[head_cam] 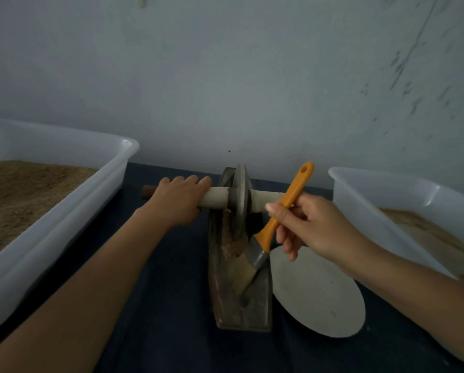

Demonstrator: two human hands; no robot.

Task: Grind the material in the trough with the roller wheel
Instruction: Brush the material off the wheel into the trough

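Observation:
A dark metal trough point(225, 305) lies lengthwise on the dark table, with tan ground material point(229, 244) heaped in its middle. The metal roller wheel point(241, 196) stands upright in the trough's far end on a pale axle handle point(216, 198). My left hand point(178, 201) grips the left side of that handle. My right hand point(311, 227) pinches the orange handle of a brush point(282, 211). The brush bristles point(241, 273) reach down into the trough just below the heap.
A big white tub point(72, 211) with brown powder stands at the left. A second white tub point(403, 208) with paler powder stands at the right. A round grey plate point(319, 294) lies beside the trough on the right. A bare wall rises right behind.

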